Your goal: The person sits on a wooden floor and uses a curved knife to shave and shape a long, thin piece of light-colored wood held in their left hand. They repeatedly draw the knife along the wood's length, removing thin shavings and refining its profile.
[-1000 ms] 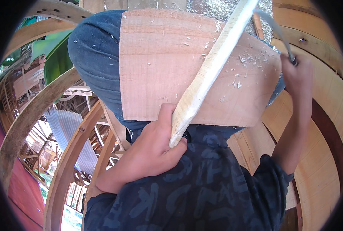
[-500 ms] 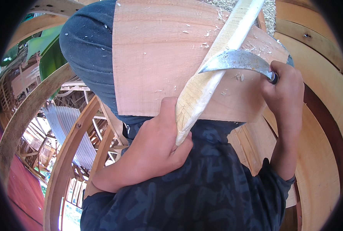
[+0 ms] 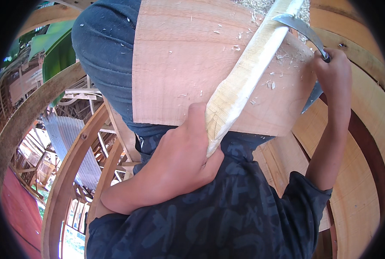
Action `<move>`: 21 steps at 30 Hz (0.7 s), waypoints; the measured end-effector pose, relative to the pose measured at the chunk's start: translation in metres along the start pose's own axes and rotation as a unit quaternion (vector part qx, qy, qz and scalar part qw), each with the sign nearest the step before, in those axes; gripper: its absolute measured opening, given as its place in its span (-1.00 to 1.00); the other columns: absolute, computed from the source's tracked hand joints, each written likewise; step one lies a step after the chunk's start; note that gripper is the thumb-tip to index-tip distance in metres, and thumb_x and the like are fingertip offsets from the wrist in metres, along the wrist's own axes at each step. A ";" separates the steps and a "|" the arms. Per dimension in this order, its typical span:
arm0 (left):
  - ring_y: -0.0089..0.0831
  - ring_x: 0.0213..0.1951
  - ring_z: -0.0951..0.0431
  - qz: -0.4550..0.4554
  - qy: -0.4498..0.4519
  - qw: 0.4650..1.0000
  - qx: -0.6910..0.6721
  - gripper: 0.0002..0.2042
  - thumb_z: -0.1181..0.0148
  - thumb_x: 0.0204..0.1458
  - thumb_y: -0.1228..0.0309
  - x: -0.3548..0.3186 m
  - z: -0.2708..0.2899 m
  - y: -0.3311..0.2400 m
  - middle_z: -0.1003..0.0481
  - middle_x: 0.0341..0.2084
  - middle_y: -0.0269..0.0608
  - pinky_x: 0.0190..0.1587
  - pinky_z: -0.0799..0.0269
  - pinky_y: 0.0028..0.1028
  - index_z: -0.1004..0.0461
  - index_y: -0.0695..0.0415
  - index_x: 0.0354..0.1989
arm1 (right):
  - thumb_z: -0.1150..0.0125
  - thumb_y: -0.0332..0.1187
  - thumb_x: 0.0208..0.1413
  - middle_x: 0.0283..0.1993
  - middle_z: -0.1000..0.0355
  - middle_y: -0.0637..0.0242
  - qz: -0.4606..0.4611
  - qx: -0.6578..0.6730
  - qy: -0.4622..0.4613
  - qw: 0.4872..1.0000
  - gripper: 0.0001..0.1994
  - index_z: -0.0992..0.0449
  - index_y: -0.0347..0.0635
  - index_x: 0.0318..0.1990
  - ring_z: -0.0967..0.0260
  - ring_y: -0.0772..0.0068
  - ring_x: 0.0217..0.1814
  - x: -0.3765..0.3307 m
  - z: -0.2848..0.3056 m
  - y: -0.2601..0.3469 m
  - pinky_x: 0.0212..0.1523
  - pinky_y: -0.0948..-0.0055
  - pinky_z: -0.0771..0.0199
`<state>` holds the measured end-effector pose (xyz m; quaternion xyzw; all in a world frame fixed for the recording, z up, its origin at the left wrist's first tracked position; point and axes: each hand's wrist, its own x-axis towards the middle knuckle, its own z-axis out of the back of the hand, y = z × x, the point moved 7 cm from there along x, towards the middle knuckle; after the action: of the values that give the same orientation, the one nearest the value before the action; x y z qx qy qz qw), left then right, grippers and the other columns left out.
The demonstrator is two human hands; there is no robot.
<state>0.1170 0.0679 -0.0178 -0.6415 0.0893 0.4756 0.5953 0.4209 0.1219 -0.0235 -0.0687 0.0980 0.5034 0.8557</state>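
Observation:
A pale wooden stick (image 3: 244, 75) with carved faces slants from near my body up to the far right. My left hand (image 3: 181, 151) is wrapped round its near, pointed end. In my right hand (image 3: 334, 71) is the dark handle of a curved knife (image 3: 302, 28), most of the handle hidden by my fingers. The sickle-like blade reaches left, and its tip lies over the upper part of the stick. Beneath the stick, a flat reddish wooden board (image 3: 175, 69) rests across my lap, with several small shavings on it.
Curved wooden ribs (image 3: 71, 172) stand at the left, with a corrugated metal sheet (image 3: 71, 146) beyond them. Broad planks (image 3: 354, 172) curve along the right side. A heap of shavings (image 3: 255, 6) lies past the board's far edge. Green leaves (image 3: 58, 49) show at the upper left.
My right hand and the curved knife have moved up and away along the stick, toward its far end. My left hand keeps its hold, shifted slightly right in the picture.

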 end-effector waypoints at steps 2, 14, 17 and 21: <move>0.31 -0.38 -0.48 -0.012 0.000 1.000 0.003 -0.52 -0.10 -0.03 0.54 0.003 -0.001 -0.004 -0.41 -0.51 0.34 -0.34 -0.37 -0.06 -0.05 0.33 0.05 | -0.13 -0.27 -0.08 -0.46 -0.46 -0.10 -0.029 -0.002 0.021 0.999 -0.71 -0.58 -0.36 -0.35 -0.43 -0.15 -0.35 0.001 0.000 -0.003 -0.26 0.14 -0.43; 0.33 -0.36 -0.47 -0.023 -0.017 0.999 0.018 -0.53 -0.09 -0.03 0.51 -0.004 0.000 0.008 -0.42 -0.50 0.36 -0.31 -0.36 -0.02 -0.07 0.34 0.04 | -0.07 -0.22 0.01 -0.62 -0.31 -0.13 -0.062 0.033 -0.052 0.996 -0.64 -0.46 -0.47 -0.49 -0.31 0.08 -0.59 0.049 0.015 -0.093 -0.43 0.18 -0.32; 0.33 -0.36 -0.48 -0.025 -0.009 1.000 0.016 -0.53 -0.11 -0.03 0.50 -0.001 -0.001 0.003 -0.43 -0.50 0.35 -0.32 -0.37 -0.03 -0.07 0.34 0.04 | -0.10 -0.28 0.03 -0.69 -0.25 -0.07 -0.022 0.070 -0.027 0.997 -0.69 -0.44 -0.44 -0.54 -0.24 0.11 -0.66 -0.008 0.017 -0.034 -0.49 0.21 -0.29; 0.33 -0.37 -0.48 -0.006 -0.013 0.999 0.051 -0.52 -0.13 -0.01 0.47 0.000 0.002 0.003 -0.43 -0.50 0.36 -0.33 -0.37 -0.02 -0.07 0.34 0.04 | -0.16 -0.31 -0.04 -0.63 -0.32 -0.08 0.058 0.085 0.054 0.993 -0.74 -0.50 -0.38 -0.55 -0.35 -0.08 -0.57 -0.067 0.003 0.035 -0.47 0.19 -0.36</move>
<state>0.1139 0.0688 -0.0191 -0.6047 0.1019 0.4751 0.6311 0.3589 0.0832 -0.0050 -0.0170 0.1898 0.5376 0.8214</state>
